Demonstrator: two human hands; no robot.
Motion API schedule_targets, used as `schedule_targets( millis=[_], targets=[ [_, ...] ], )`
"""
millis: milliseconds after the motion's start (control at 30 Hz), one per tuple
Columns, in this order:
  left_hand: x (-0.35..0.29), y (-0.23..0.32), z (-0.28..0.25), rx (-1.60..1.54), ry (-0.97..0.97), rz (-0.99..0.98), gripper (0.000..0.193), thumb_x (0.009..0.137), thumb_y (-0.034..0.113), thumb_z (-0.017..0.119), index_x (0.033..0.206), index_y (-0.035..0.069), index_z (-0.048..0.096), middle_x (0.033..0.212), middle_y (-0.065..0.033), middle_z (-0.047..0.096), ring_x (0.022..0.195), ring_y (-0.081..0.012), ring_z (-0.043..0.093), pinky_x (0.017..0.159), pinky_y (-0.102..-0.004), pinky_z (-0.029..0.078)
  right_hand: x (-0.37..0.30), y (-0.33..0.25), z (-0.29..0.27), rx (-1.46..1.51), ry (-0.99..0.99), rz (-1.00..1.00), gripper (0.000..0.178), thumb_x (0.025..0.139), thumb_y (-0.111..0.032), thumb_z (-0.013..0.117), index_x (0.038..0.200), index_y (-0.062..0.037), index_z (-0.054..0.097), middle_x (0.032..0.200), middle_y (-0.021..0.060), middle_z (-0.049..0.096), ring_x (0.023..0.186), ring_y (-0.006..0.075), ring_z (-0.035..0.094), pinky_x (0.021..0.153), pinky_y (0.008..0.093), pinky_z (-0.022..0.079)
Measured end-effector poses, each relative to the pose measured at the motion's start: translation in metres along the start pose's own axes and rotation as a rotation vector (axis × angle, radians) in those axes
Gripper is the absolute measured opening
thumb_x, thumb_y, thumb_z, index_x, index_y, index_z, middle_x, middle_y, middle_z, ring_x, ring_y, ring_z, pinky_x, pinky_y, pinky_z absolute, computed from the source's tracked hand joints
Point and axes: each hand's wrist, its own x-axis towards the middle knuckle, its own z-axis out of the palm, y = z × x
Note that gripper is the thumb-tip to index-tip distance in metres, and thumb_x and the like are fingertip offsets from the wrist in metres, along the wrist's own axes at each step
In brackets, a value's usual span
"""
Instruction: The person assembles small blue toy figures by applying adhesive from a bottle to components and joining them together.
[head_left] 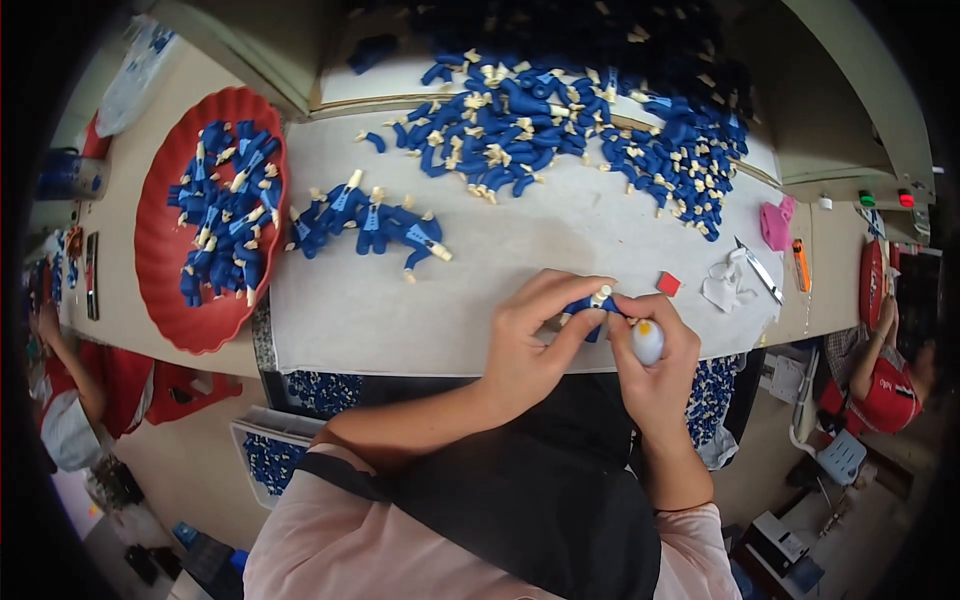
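Over the front edge of the white-covered table, my left hand (pixel 530 335) is closed round a small blue doll body (pixel 582 306) with a cream neck peg. My right hand (pixel 655 375) meets it from the other side, fingertips at the doll's arm. Tucked in the right palm is a small white rounded bottle (pixel 648 345) with a yellow spot; its far end is hidden by fingers. To the left lie several assembled doll bodies (pixel 372 222) with light blue fronts. Loose blue arms with cream hands (pixel 510 125) are heaped at the back.
A red scalloped tray (pixel 160 250) of doll bodies stands left. On the right are a red square block (pixel 668 284), crumpled white tissue (pixel 728 285), a metal blade tool (pixel 760 270), an orange cutter (pixel 801 265) and pink cloth (pixel 776 222). Co-workers sit at both sides.
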Motion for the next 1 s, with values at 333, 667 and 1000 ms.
schedule_targets(
  millis=[333,667,1000],
  targets=[
    [-0.003,0.003,-0.001,-0.355,-0.061,-0.236,0.027,0.078,0.002,0.056,0.104,0.001,0.052,0.094,-0.0065,0.055,0.080,-0.0130,0.054,0.071,-0.0224,0.043,0.001,-0.001,-0.009,0.094,-0.018,-0.104,0.028,0.062,0.000,0.066,0.088,-0.0006,0.056,0.068,0.0088,0.057,0.058,0.0167,0.056,0.054,0.0242,0.043],
    [0.008,0.002,-0.013,-1.374,-0.296,-0.773,0.038,0.087,0.013,0.040,0.123,0.001,0.031,0.103,-0.0136,0.050,0.097,-0.0230,0.052,0.087,-0.0323,0.042,-0.011,0.011,-0.015,0.329,0.135,-0.113,0.037,0.061,0.006,0.066,0.096,0.0004,0.056,0.071,0.0050,0.055,0.059,0.0083,0.051,0.054,0.0193,0.040],
    [0.007,0.000,-0.012,-1.664,-0.351,-0.958,0.042,0.088,0.016,0.039,0.126,0.002,0.027,0.109,-0.0165,0.045,0.096,-0.0249,0.052,0.089,-0.0328,0.042,-0.012,0.017,-0.017,0.296,0.132,-0.118,0.030,0.063,0.005,0.065,0.091,-0.0008,0.058,0.069,0.0051,0.054,0.059,0.0089,0.050,0.053,0.0193,0.039]
  ],
)
